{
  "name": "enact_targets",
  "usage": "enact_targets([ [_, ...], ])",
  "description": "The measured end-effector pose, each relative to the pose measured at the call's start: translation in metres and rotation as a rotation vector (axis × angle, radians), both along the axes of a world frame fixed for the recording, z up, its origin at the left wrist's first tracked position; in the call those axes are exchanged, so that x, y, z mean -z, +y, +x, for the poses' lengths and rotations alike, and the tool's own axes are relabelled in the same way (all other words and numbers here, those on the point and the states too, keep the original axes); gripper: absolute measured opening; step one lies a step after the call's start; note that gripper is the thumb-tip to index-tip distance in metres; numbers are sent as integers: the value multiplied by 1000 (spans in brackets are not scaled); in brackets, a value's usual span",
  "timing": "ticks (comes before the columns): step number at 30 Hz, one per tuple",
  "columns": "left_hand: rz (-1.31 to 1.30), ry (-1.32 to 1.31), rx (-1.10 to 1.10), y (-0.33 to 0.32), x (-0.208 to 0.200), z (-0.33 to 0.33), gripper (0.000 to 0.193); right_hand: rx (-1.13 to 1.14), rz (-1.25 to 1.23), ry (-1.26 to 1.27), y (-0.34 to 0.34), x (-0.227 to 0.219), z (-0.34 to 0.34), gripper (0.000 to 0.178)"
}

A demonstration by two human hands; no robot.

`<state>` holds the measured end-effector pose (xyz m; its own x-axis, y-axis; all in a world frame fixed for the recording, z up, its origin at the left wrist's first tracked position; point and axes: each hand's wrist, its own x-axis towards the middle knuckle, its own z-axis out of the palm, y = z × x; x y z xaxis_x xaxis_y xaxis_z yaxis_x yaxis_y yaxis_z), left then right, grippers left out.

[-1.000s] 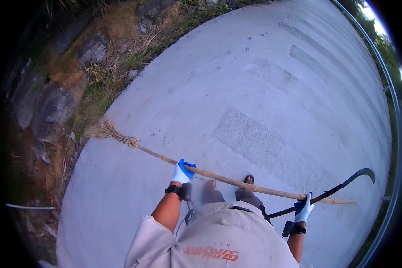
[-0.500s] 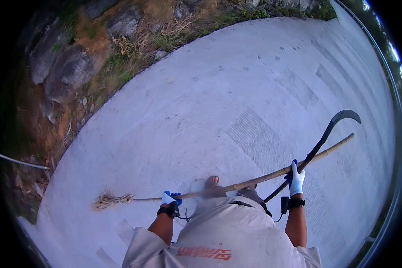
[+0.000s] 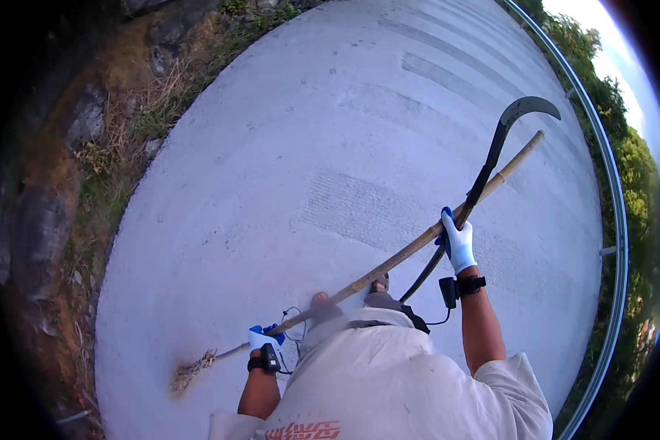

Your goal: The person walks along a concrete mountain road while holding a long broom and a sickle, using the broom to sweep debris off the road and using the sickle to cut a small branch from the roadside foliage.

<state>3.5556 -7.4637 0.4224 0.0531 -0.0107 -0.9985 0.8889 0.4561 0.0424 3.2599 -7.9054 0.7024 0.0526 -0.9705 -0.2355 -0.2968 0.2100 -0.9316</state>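
My right hand (image 3: 458, 243), in a white glove with blue fingers, is closed round both a bamboo pole (image 3: 389, 262) and the long dark handle of a sickle (image 3: 494, 150). The sickle's curved blade points up and to the right, past the pole's far end. Its handle runs back below my hand towards my waist. My left hand (image 3: 265, 337), gloved alike, grips the pole near its lower left end. Beyond that hand the pole ends in a frayed, straw-coloured tuft (image 3: 191, 372), blurred by motion. The pole slants across the front of my body.
Pale concrete road (image 3: 271, 191) with grooved patches lies under my feet. A rocky, grassy bank (image 3: 88, 176) borders it on the left. Along the right edge runs a metal guardrail (image 3: 614, 191) with green trees (image 3: 634, 158) behind it. Thin cables hang by both wrists.
The view has turned, showing more guardrail and trees. The pole now slants more steeply, its right end and the sickle higher in the picture. Both hands keep their grips, and my feet have shifted.
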Motion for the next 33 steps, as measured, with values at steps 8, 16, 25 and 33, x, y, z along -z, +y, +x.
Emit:
enact_targets([
  [8,-30,-147,536,-165,-40,54,18,513,10,-54,101,-13,-130,30],
  [16,-488,-256,695,-277,-69,72,31,817,32,-145,189,1,-173,30],
  [25,-428,-289,808,-337,-93,33,30,975,99,-239,171,37,-216,30],
  [33,47,-252,786,-334,-143,-25,24,770,245,-155,19,-14,-281,32],
])
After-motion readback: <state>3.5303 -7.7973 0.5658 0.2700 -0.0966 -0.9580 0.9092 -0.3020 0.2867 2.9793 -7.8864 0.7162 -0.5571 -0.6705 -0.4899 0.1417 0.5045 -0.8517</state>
